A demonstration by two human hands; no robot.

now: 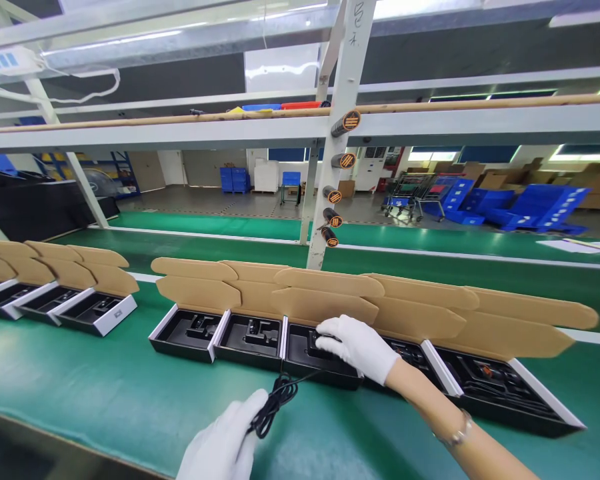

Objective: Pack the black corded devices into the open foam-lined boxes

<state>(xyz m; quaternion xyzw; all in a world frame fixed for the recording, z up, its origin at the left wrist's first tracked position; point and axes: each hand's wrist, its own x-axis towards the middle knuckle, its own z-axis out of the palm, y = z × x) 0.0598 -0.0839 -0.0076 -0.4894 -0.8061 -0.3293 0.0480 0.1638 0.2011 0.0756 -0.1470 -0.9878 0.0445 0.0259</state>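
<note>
My left hand (225, 440), in a white glove, is closed on a bundled black cable (276, 403) in front of the row of boxes. One strand of the cable runs right, towards the front edge of the middle open box (300, 370). My right hand (357, 347), also gloved, reaches into that box. Its thumb and fingers close on a small black part (313, 344), mostly hidden by the glove. To the left, two open boxes (185, 337) hold black trays with black fittings. At the right end, another open box (500, 387) contains black parts with an orange spot.
More open boxes (97, 313) stand in a row on the left of the green work surface (80, 380). Brown cardboard lids rise behind the boxes. A white post (337, 87) with several black-and-orange round ends stands behind them, below a crossing shelf (180, 131).
</note>
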